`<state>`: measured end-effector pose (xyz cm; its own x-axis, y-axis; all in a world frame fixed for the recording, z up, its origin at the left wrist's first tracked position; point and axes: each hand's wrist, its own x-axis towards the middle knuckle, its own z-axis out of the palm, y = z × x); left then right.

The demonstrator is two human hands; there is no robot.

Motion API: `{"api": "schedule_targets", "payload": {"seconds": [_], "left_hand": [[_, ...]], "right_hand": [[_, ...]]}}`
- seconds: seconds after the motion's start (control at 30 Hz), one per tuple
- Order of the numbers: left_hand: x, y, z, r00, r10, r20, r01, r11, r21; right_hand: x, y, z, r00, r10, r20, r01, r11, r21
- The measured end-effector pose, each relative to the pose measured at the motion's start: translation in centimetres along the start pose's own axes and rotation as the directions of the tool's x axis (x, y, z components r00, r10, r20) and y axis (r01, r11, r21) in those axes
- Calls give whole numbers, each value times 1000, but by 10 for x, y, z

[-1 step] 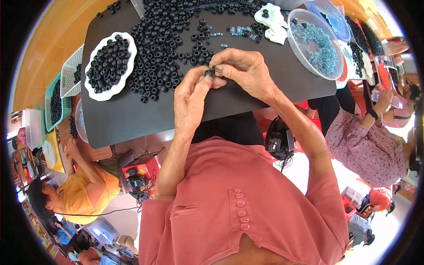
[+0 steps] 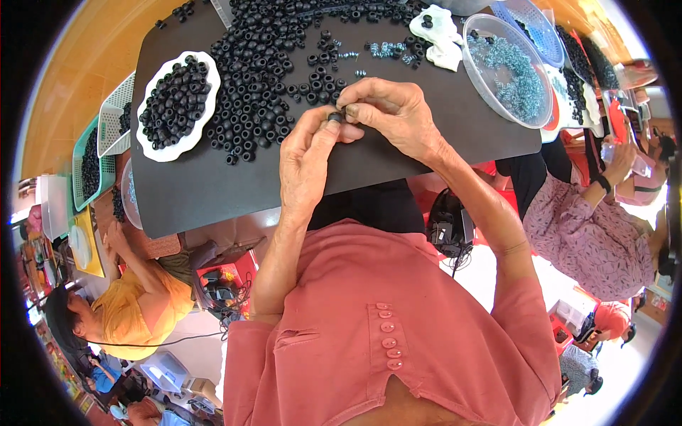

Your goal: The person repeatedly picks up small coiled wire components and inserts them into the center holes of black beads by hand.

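Note:
Between the thumb and fingers of my left hand (image 2: pixel 307 157) is a small round black hollow part (image 2: pixel 335 117), held just above the near half of the dark table (image 2: pixel 213 200). My right hand (image 2: pixel 393 117) meets it there, thumb and forefinger pinched together at the part's edge. Whatever is in that pinch is too small and covered to make out. Beyond my hands spreads a large heap of similar black parts (image 2: pixel 245 92). A few small bluish metal springs (image 2: pixel 387 50) lie among loose parts on the far side.
A white scalloped plate (image 2: pixel 150 148) of black parts stands at left. At right, a clear round tub (image 2: pixel 543 113) holds many springs, beside a blue basket (image 2: pixel 529 21) and a white cloth (image 2: pixel 444 50). Green and white baskets (image 2: pixel 106 131) stand off the left edge. People sit on both sides.

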<state>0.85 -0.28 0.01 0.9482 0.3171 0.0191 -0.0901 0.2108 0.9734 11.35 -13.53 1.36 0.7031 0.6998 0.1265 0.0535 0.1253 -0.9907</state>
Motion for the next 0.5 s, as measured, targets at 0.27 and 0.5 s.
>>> {"api": "schedule_targets", "payload": {"seconds": [0.27,0.5], "left_hand": [[0,-1,-1,998,9,57,-1,990,-142],[-1,3,5,997,43,-69,-49,996,-76]], "right_hand": [[-1,13,3,993,-116,18,116,993,-18],[-4,11,4,991,-124,47,128,987,-93]]}}
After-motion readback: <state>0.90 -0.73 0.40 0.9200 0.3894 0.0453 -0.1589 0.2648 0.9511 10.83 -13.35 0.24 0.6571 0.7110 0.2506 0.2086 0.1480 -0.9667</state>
